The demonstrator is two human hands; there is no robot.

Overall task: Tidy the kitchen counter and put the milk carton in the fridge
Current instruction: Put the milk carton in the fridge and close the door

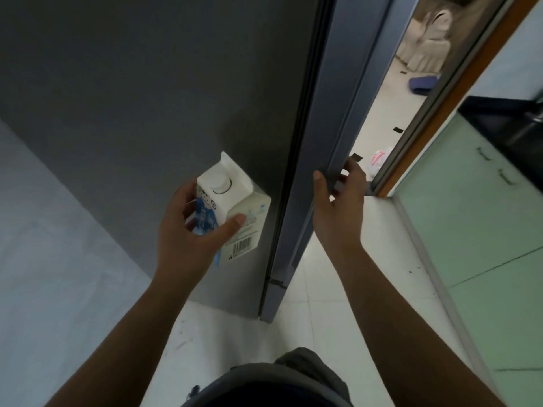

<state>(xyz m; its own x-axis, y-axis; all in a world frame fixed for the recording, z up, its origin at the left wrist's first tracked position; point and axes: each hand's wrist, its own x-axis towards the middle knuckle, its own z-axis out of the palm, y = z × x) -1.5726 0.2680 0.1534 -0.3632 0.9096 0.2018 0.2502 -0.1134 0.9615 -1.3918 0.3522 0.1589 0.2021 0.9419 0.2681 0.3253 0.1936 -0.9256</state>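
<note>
Head cam: one milk carton (pixel 235 207), gripped by left hand (pixel 188 227), beside one grey fridge (pixel 147 98). Right hand (pixel 338 201) curls round its door (pixel 346 98) edge; door shut, blocking access. Green cabinets (pixel 470 215) right.

**Inspector A:** Exposure?
**Inspector B:** It is reading dim. The grey fridge (pixel 132 98) side is showing dark and flat, without glare. Daylight is entering through the doorway (pixel 405 92) at upper right, washing out the floor (pixel 323 304) and lighting the fridge door (pixel 352 83) edge.
**A:** Shadows?
**B:** A soft one is falling on the fridge just right of the milk carton (pixel 235 207), whose white top is showing brightest.
**A:** Sharpness?
**B:** The left hand (pixel 188 227) and right hand (pixel 338 201) are smearing slightly. Straight edges are bowing outward, and the green cabinet (pixel 470 215) is stretching at the right border.
</note>
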